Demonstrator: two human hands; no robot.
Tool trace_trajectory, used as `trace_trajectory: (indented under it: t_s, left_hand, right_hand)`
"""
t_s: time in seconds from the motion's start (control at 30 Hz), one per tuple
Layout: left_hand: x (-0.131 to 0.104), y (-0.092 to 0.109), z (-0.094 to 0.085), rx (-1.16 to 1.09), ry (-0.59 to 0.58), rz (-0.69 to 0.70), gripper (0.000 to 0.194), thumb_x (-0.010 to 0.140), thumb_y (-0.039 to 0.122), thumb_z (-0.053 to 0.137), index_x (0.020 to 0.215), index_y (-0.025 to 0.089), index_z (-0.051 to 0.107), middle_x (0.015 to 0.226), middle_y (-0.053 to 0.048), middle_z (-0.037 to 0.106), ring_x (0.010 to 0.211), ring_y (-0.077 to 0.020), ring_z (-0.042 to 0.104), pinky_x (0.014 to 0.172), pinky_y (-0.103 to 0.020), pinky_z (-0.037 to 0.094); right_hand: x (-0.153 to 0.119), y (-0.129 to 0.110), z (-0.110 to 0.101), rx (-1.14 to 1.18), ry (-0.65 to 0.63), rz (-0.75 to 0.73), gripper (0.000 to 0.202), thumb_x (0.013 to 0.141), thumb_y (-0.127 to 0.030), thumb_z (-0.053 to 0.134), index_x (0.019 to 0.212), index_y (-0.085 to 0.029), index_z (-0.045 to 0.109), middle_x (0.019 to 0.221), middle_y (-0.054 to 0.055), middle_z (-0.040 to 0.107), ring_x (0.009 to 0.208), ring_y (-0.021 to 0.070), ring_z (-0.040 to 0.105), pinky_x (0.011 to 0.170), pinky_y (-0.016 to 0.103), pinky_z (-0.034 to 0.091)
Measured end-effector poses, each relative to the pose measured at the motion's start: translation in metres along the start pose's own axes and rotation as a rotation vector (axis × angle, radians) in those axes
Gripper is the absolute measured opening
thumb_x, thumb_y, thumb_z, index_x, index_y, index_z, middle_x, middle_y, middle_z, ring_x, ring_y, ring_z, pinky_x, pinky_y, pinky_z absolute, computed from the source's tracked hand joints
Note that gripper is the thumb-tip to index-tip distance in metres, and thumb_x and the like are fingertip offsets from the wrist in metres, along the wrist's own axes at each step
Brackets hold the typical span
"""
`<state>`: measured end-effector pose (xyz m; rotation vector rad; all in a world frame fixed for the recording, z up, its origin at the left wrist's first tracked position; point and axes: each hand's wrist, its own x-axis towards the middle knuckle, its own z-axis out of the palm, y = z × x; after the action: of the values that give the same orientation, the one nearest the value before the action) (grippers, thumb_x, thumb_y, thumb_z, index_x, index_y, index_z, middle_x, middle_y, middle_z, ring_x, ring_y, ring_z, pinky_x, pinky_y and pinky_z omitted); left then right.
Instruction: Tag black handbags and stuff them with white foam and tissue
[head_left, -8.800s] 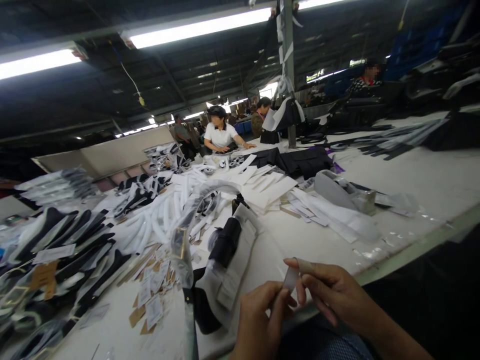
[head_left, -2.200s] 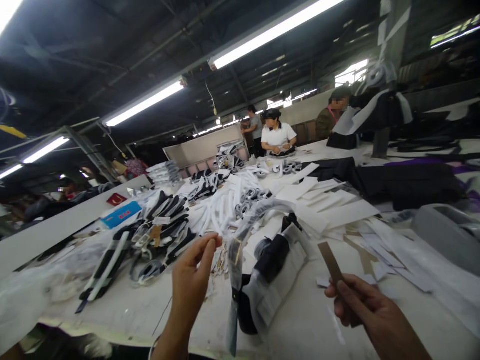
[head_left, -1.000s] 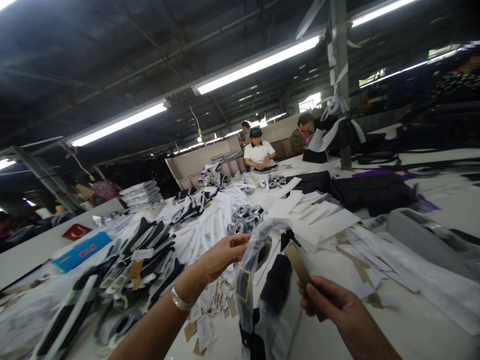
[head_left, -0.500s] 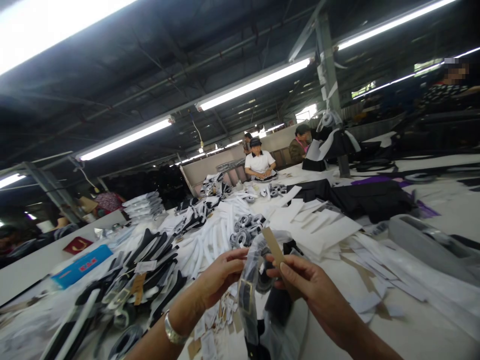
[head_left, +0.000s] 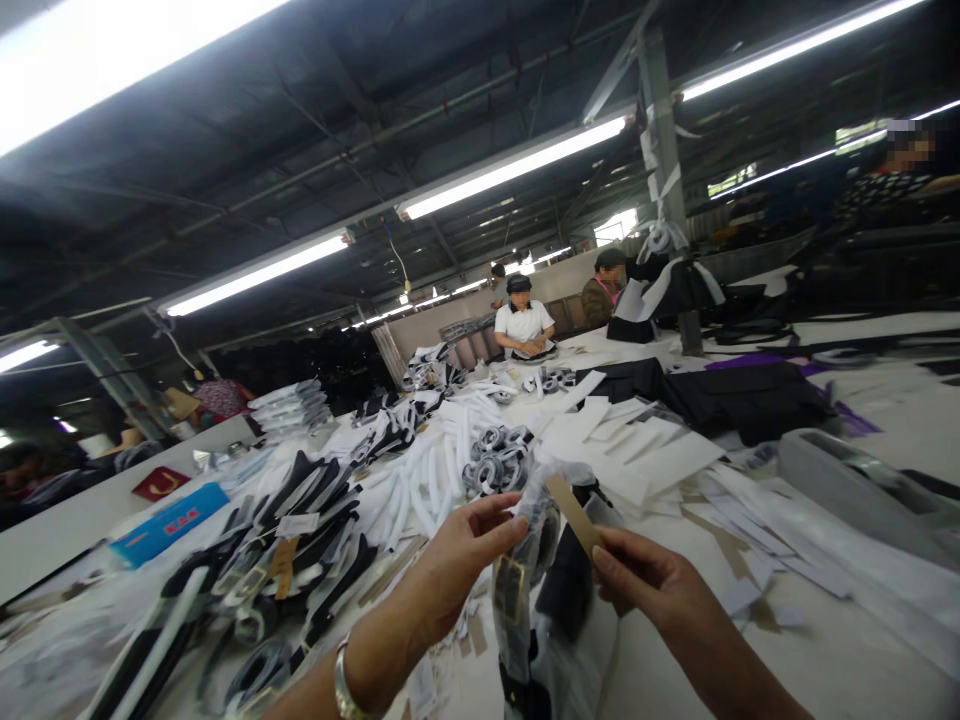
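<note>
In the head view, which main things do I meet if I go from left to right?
Blue package, stack of wrapped packages, left hand, brown strip, right hand, grey curved item.

On the table [head_left: 892,390], the box [head_left: 169,525] lies at the left, the pieces [head_left: 300,500] to its right and the packets [head_left: 289,410] behind them; the rolls [head_left: 495,462] sit behind the bag [head_left: 562,592], between the tubes [head_left: 429,482] and the sheets [head_left: 637,455] (those on the right), and the cloth [head_left: 750,398] lies behind the sheets, before the post [head_left: 664,150]
</note>
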<state>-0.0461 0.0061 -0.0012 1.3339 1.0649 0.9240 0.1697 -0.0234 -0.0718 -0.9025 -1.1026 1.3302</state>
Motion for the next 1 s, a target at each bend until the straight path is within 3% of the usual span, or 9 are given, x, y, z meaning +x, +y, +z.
trace_trajectory:
  t_s: [0.1, 0.2, 0.4, 0.6, 0.73, 0.83, 0.9, 1.0]
  left_hand:
    - [0.0, 0.002, 0.002, -0.015, -0.018, 0.039, 0.06, 0.077, 0.043, 0.08, 0.128, 0.016, 0.064, 0.121, -0.013, 0.071, 0.117, -0.0312, 0.062, 0.107, -0.045, 0.041]
    - [0.001, 0.002, 0.004, 0.002, -0.005, 0.073, 0.056, 0.077, 0.043, 0.08, 0.125, 0.016, 0.067, 0.121, -0.012, 0.071, 0.119, -0.0315, 0.061, 0.108, -0.044, 0.04]
    - [-0.003, 0.005, 0.016, 0.064, -0.078, 0.155, 0.047, 0.08, 0.041, 0.078, 0.121, 0.019, 0.07, 0.112, -0.009, 0.075, 0.117, -0.0304, 0.062, 0.103, -0.04, 0.044]
    - [-0.009, 0.015, 0.029, 0.139, -0.153, 0.246, 0.042, 0.084, 0.041, 0.073, 0.121, 0.019, 0.071, 0.111, -0.007, 0.073, 0.111, -0.0287, 0.063, 0.097, -0.036, 0.046]
    - [-0.004, 0.011, 0.025, 0.165, -0.141, 0.263, 0.045, 0.082, 0.044, 0.074, 0.121, 0.021, 0.071, 0.108, -0.006, 0.073, 0.11, -0.0281, 0.063, 0.096, -0.034, 0.046]
    - [-0.001, 0.008, 0.022, 0.203, -0.097, 0.245, 0.05, 0.08, 0.047, 0.076, 0.122, 0.021, 0.07, 0.117, -0.009, 0.07, 0.109, -0.0284, 0.063, 0.095, -0.036, 0.048]
    - [-0.002, 0.009, 0.022, 0.241, -0.052, 0.253, 0.049, 0.078, 0.048, 0.077, 0.118, 0.02, 0.073, 0.134, -0.011, 0.06, 0.115, -0.0299, 0.061, 0.096, -0.036, 0.048]
    - [-0.003, 0.01, 0.022, 0.256, -0.033, 0.244, 0.048, 0.077, 0.049, 0.077, 0.115, 0.021, 0.074, 0.148, -0.012, 0.045, 0.121, -0.031, 0.057, 0.097, -0.035, 0.048]
  right_hand:
    - [-0.011, 0.017, -0.015, -0.109, 0.043, 0.022, 0.055, 0.074, -0.06, 0.076, 0.112, -0.02, 0.075, 0.064, 0.001, 0.061, 0.058, 0.0161, 0.053, 0.048, 0.025, 0.041]
    - [-0.018, 0.028, -0.021, -0.229, 0.039, -0.043, 0.047, 0.075, -0.061, 0.073, 0.1, -0.022, 0.08, 0.07, 0.002, 0.064, 0.052, 0.015, 0.053, 0.047, 0.027, 0.042]
    - [0.002, 0.01, -0.008, -0.384, -0.183, -0.125, 0.04, 0.084, -0.058, 0.064, 0.101, -0.026, 0.08, 0.076, 0.002, 0.065, 0.057, 0.0155, 0.055, 0.054, 0.027, 0.043]
    - [0.023, -0.008, 0.013, -0.178, -0.169, -0.04, 0.04, 0.082, -0.054, 0.07, 0.09, -0.017, 0.08, 0.054, -0.002, 0.052, 0.054, 0.0129, 0.042, 0.053, 0.026, 0.032]
    - [0.021, -0.013, 0.016, 0.09, -0.232, 0.058, 0.032, 0.081, -0.045, 0.074, 0.097, -0.018, 0.079, 0.072, 0.001, 0.064, 0.066, 0.0145, 0.052, 0.063, 0.026, 0.04]
    - [0.017, -0.018, 0.011, 0.23, -0.302, 0.142, 0.027, 0.082, -0.038, 0.073, 0.102, -0.02, 0.078, 0.092, 0.005, 0.07, 0.089, 0.0201, 0.061, 0.08, 0.029, 0.046]
    - [0.015, -0.021, 0.007, 0.251, -0.306, 0.153, 0.027, 0.084, -0.041, 0.07, 0.1, -0.02, 0.077, 0.098, 0.006, 0.071, 0.101, 0.0231, 0.061, 0.086, 0.031, 0.047]
    - [0.014, -0.025, 0.004, 0.212, -0.298, 0.144, 0.037, 0.089, -0.051, 0.064, 0.102, -0.018, 0.076, 0.098, 0.007, 0.071, 0.098, 0.0236, 0.061, 0.085, 0.034, 0.048]
